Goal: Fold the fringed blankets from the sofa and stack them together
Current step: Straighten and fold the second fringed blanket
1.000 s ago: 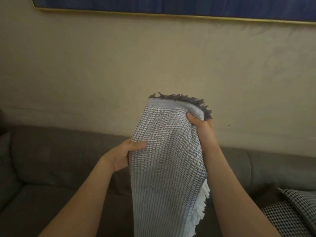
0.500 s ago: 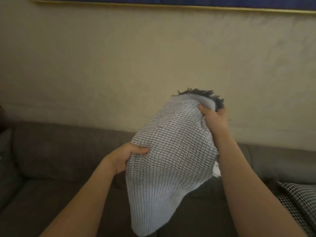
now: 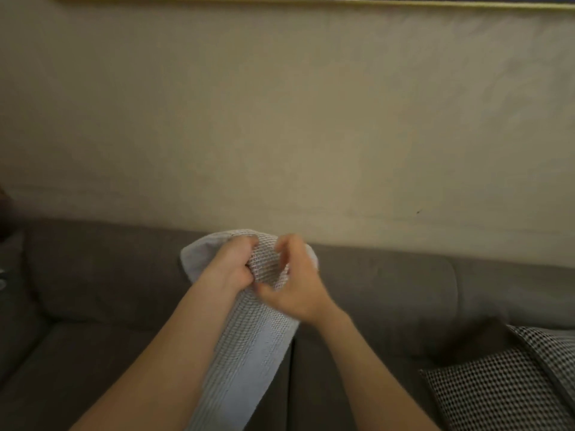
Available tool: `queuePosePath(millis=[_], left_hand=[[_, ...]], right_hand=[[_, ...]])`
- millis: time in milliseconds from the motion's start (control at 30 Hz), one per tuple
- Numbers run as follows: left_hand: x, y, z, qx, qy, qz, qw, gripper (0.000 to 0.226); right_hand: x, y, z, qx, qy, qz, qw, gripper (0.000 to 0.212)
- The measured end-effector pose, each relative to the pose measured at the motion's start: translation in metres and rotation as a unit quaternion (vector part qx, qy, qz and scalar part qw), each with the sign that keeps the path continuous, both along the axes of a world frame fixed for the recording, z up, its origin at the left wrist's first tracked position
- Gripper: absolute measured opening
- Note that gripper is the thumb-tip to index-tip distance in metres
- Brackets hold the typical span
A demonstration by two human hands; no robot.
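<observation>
Head view: your left hand (image 3: 231, 264) is fisted tight on the top edge of the grey waffle-weave blanket (image 3: 249, 346). Your right hand (image 3: 295, 286) is blurred, fingers curled at the same bunched top, touching the cloth; can't tell if it's really gripping. The blanket hangs down between your forearms, in front of the grey sofa (image 3: 93, 275). Checked cushion (image 3: 504, 390) lies at lower right.

Right hand (image 3: 298, 284) blurring, finger positions unreadable. Blanket (image 3: 249, 346) running off the near edge; its fringe is hiding somewhere out of sight. Left hand (image 3: 231, 269) covering part of the bunched top. Checked cushion (image 3: 504, 387) getting cropped at right. Picture frame (image 3: 311, 1) showing only its bottom strip.
</observation>
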State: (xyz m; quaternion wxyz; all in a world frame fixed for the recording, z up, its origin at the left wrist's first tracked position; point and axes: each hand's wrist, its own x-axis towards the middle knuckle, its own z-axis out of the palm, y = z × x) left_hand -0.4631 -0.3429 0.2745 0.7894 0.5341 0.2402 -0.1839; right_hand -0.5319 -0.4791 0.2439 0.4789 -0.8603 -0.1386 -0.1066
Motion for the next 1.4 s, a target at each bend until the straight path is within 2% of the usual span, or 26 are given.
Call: queuePosePath(millis=[67, 133, 200, 233, 267, 300, 467, 667, 733, 767, 833, 900, 967, 1000, 1067, 1100, 1133, 1167, 1200, 1267, 1300, 1333, 1400], left_hand=[[0.005, 0.003, -0.005, 0.026, 0.001, 0.068, 0.997, 0.017], [0.008, 0.003, -0.008, 0.048, 0.006, 0.123, 0.991, 0.013], [0.004, 0.004, -0.002, 0.089, 0.02, 0.157, 0.983, 0.027], [-0.004, 0.001, 0.004, 0.201, 0.011, 0.136, 0.97, 0.032], [-0.017, -0.001, 0.012, 0.368, -0.047, 0.059, 0.927, 0.034], [-0.026, -0.001, 0.021, 0.426, -0.069, 0.028, 0.902, 0.036], [-0.033, 0.012, 0.038, 0.35, -0.039, 0.045, 0.935, 0.045], [-0.033, 0.032, 0.009, 0.344, -0.027, 0.079, 0.935, 0.043], [-0.027, 0.038, -0.008, 0.284, 0.0, 0.13, 0.95, 0.044], [-0.022, 0.041, -0.017, 0.223, 0.015, 0.166, 0.96, 0.044], [-0.017, 0.043, -0.032, 0.028, 0.056, 0.188, 0.98, 0.041], [-0.022, 0.046, -0.043, -0.1, 0.055, 0.205, 0.972, 0.034], [-0.037, 0.044, -0.042, -0.073, 0.051, 0.201, 0.976, 0.027], [-0.044, 0.042, -0.038, -0.018, 0.047, 0.192, 0.98, 0.034], [-0.051, 0.04, -0.036, 0.172, 0.059, 0.131, 0.975, 0.071], [-0.055, 0.038, -0.03, 0.289, 0.045, 0.046, 0.955, 0.089], [-0.059, 0.035, -0.022, 0.396, 0.012, -0.053, 0.916, 0.1], [-0.062, 0.031, -0.015, 0.467, -0.04, -0.13, 0.874, 0.103], [-0.063, 0.025, -0.01, 0.498, -0.106, -0.173, 0.843, 0.1], [-0.062, 0.012, -0.009, 0.499, -0.22, -0.18, 0.819, 0.076], [-0.062, 0.004, -0.01, 0.523, -0.257, -0.173, 0.794, 0.06], [-0.062, -0.003, -0.013, 0.571, -0.277, -0.164, 0.756, 0.048], [-0.065, -0.013, -0.015, 0.659, -0.288, -0.141, 0.68, 0.039]], right_hand=[[-0.007, 0.025, -0.023, -0.028, 0.002, 0.008, 1.0, 0.076], [-0.008, 0.048, -0.042, -0.007, 0.002, -0.063, 0.998, 0.088], [-0.01, 0.068, -0.043, 0.048, 0.029, -0.124, 0.991, 0.087], [-0.009, 0.075, -0.042, 0.055, 0.033, -0.149, 0.987, 0.083], [-0.008, 0.078, -0.039, 0.04, 0.034, -0.172, 0.984, 0.076], [-0.006, 0.08, -0.037, 0.017, 0.042, -0.19, 0.981, 0.069], [0.005, 0.059, -0.039, -0.087, 0.101, -0.244, 0.96, 0.062], [0.003, 0.03, -0.042, -0.065, 0.121, -0.273, 0.952, 0.055], [0.009, 0.025, -0.031, -0.054, 0.108, -0.274, 0.954, 0.056], [0.012, 0.022, -0.025, -0.062, 0.096, -0.275, 0.955, 0.057], [0.021, 0.016, -0.012, -0.104, 0.069, -0.271, 0.954, 0.062], [0.03, 0.008, 0.0, -0.158, 0.044, -0.251, 0.954, 0.067], [0.035, 0.004, 0.01, -0.206, 0.025, -0.219, 0.953, 0.072], [0.036, 0.004, 0.014, -0.225, 0.019, -0.205, 0.952, 0.073], [0.036, 0.005, 0.02, -0.25, 0.014, -0.187, 0.95, 0.073], [0.037, 0.006, 0.021, -0.257, 0.01, -0.182, 0.949, 0.071], [0.037, 0.007, 0.023, -0.265, 0.005, -0.175, 0.948, 0.069], [0.037, 0.01, 0.024, -0.277, 0.003, -0.164, 0.947, 0.066], [0.036, 0.012, 0.026, -0.286, -0.002, -0.149, 0.946, 0.06], [0.035, 0.018, 0.028, -0.296, -0.019, -0.119, 0.947, 0.041], [0.035, 0.02, 0.028, -0.301, -0.032, -0.106, 0.947, 0.03], [0.035, 0.021, 0.028, -0.305, -0.047, -0.093, 0.947, 0.023], [0.037, 0.021, 0.026, -0.311, -0.066, -0.059, 0.946, 0.02]])
